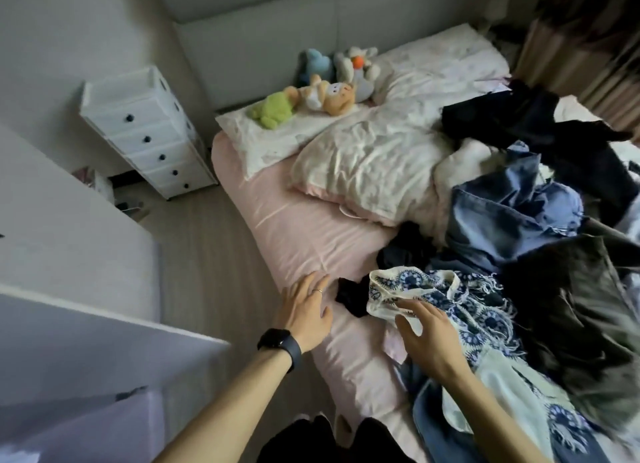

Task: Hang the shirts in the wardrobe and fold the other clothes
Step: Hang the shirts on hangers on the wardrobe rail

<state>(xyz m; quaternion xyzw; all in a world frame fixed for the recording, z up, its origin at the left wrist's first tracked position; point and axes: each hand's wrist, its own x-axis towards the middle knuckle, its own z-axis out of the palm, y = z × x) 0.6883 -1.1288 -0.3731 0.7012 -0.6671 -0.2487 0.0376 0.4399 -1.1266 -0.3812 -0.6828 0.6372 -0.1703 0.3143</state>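
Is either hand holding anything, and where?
Left hand: nothing, flat on the pink sheet. Right hand touches the white edge of the patterned garment; grip unclear.

2 forearms in view, both bare up to the frame edge. left hand (pixel 306 308): 1 thin silver-coloured ring (pixel 319 291) on a finger. Left wrist: black smartwatch (pixel 278 341), dark rectangular face, wide matte black strap. right hand (pixel 429 338) and wrist bare. Bottom edge: black worn clothing (pixel 304 438), garment type unclear.

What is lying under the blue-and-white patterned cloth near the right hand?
A small black garment pokes out from under the patterned cloth at its left edge, and blue denim shows at its near edge. How far they run beneath is covered.
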